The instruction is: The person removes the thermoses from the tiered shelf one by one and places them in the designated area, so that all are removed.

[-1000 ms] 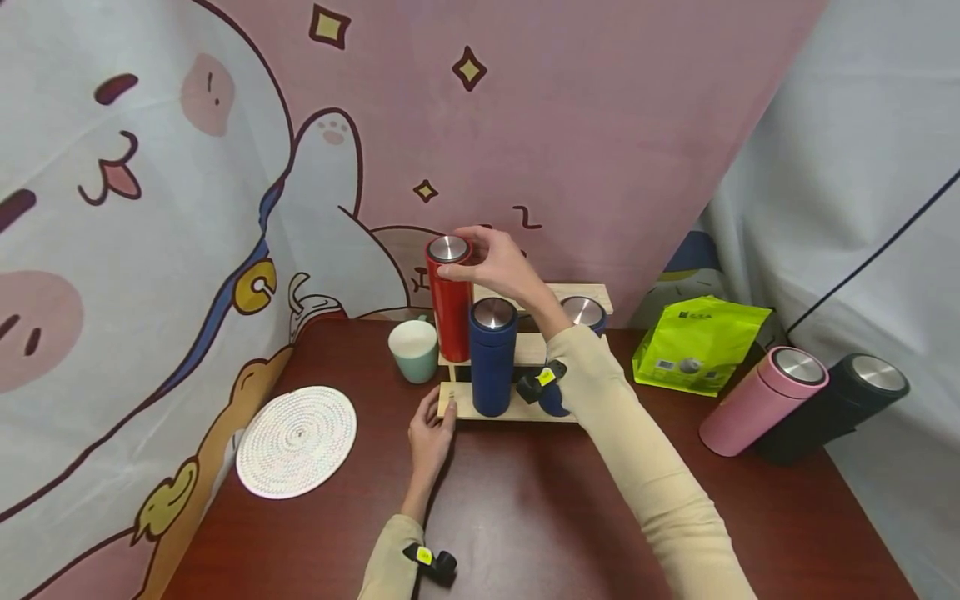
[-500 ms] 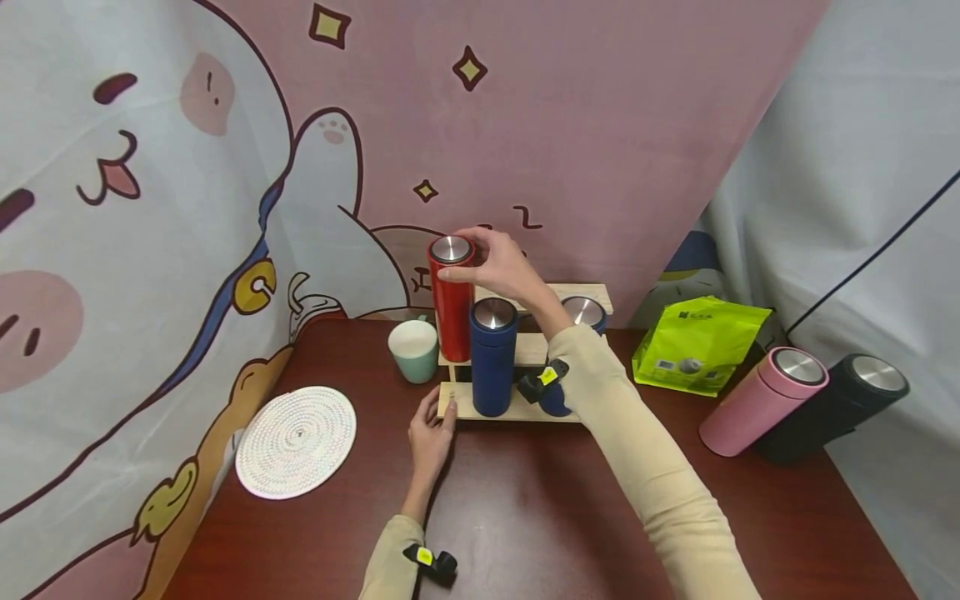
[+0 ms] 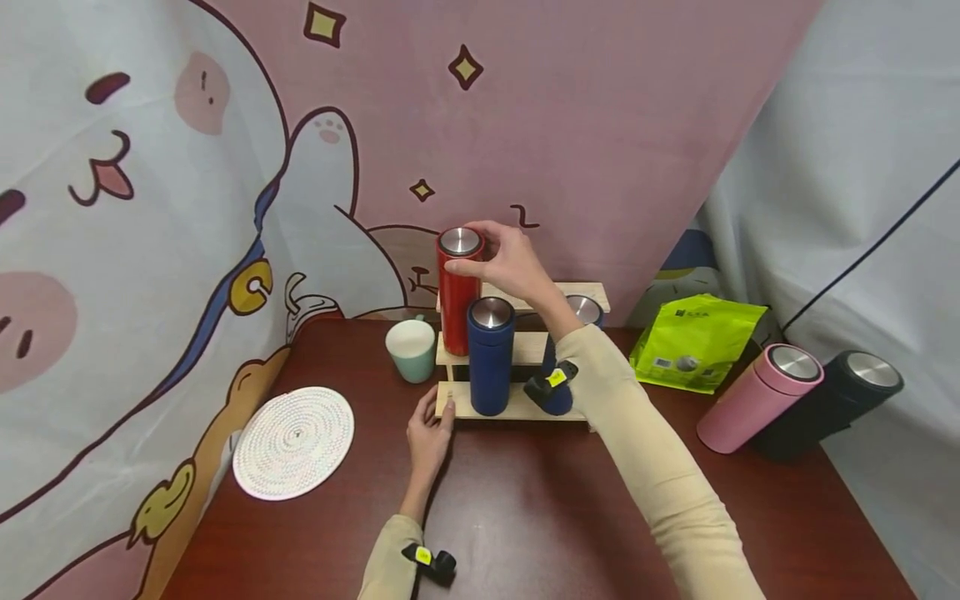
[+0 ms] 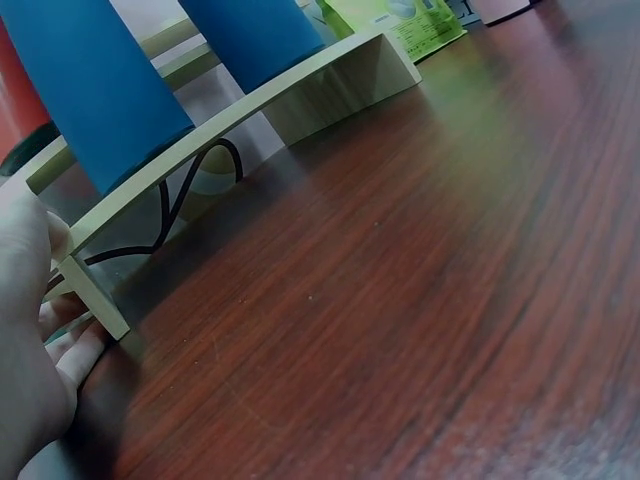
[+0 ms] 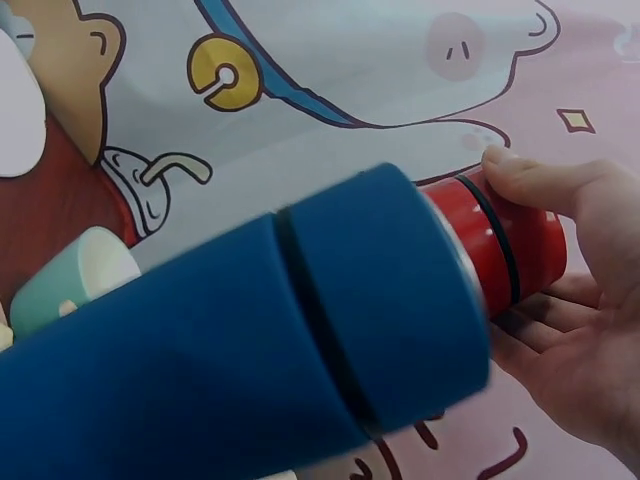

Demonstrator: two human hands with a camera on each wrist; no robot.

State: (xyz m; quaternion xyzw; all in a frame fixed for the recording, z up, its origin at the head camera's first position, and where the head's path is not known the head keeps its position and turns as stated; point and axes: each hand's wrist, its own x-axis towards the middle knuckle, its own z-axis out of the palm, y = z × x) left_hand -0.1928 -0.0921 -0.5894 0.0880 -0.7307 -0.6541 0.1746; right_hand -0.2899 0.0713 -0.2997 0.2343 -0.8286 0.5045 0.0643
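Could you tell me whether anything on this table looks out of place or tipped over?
Yes: the pink flask and black flask lean tilted at the table's right edge, while the others stand upright on the wooden rack.

A pale green ceramic cup (image 3: 412, 349) stands on the dark red-brown wooden table (image 3: 525, 517). Left of the cup lies a round white woven rope coaster (image 3: 294, 430). Well to the cup's right sits a lime-green foil pouch (image 3: 696, 341), then a pink steel-lidded flask (image 3: 757, 397) touching a black one (image 3: 825, 406), both lying tilted.
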